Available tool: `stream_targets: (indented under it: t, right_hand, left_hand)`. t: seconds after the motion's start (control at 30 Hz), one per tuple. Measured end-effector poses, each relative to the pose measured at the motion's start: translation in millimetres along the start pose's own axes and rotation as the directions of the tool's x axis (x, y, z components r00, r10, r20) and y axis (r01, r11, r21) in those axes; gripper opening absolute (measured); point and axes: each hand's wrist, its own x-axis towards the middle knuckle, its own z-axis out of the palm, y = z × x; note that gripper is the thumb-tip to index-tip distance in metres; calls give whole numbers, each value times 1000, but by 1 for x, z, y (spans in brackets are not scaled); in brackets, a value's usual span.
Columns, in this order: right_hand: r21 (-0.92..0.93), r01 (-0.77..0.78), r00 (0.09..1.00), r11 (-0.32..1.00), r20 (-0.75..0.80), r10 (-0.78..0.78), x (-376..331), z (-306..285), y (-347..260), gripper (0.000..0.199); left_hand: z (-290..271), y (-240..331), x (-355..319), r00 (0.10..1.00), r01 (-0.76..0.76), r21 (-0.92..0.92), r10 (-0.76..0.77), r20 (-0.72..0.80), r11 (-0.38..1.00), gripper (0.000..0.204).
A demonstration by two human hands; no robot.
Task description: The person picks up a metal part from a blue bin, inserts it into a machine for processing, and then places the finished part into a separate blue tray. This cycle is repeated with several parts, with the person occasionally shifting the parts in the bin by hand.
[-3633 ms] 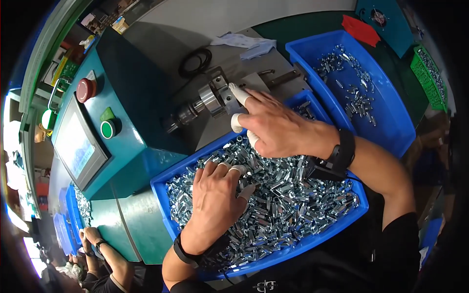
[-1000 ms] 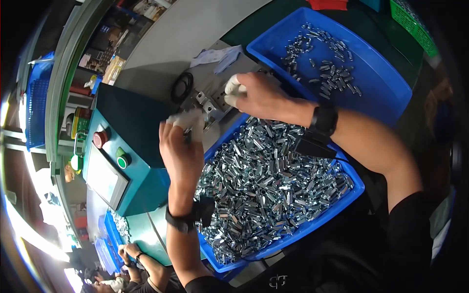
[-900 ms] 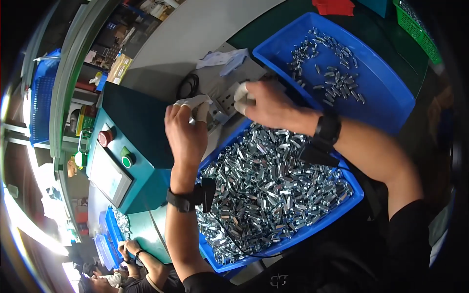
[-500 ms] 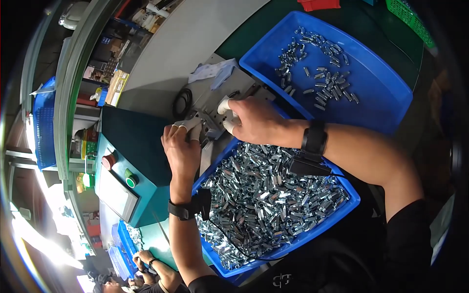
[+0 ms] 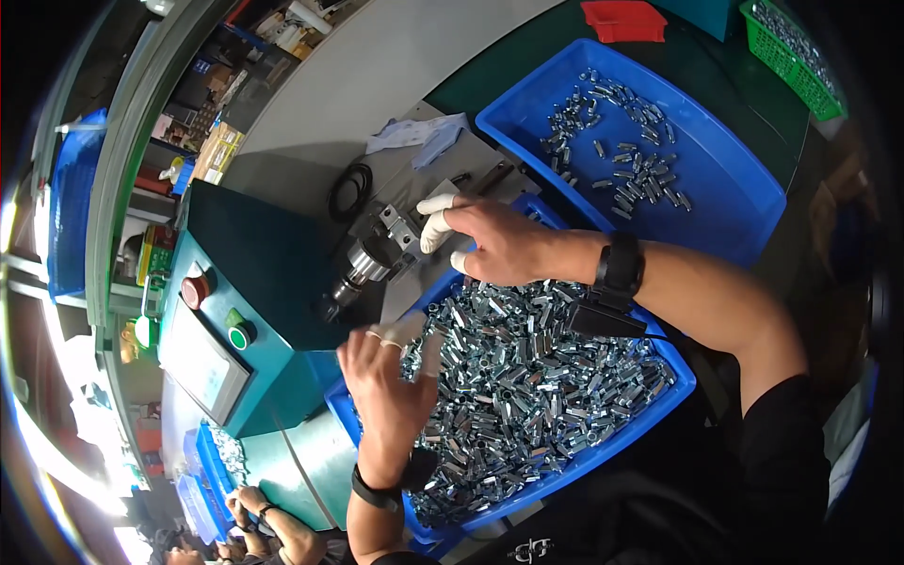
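In the head view, the left hand (image 5: 388, 395) is over the left part of a blue bin (image 5: 617, 444) heaped with metal hexagonal sleeves (image 5: 527, 377); its fingertips blur, so whether they grip anything cannot be told. The right hand (image 5: 508, 243) has its fingers spread, nothing between them, just beside a metal clamp block (image 5: 401, 229); contact is unclear. A cylindrical chuck (image 5: 368, 258) stands between that block and the teal machine housing (image 5: 254, 264). Beyond the right hand, a second blue bin (image 5: 720, 193) holds scattered sleeves on the green tabletop (image 5: 452, 95).
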Motion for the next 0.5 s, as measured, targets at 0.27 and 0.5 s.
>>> stream_targets:
  t: [0.27, 0.5]
  right_hand:
    - [182, -116, 969, 976, 236, 71, 10, 11, -15, 26]
    - [403, -255, 909, 879, 409, 76, 25, 18, -16, 22]
  left_hand:
    - [8, -6, -38, 943, 201, -96, -166, 289, 975, 25]
    - [6, -13, -40, 932, 249, -47, -226, 285, 967, 26]
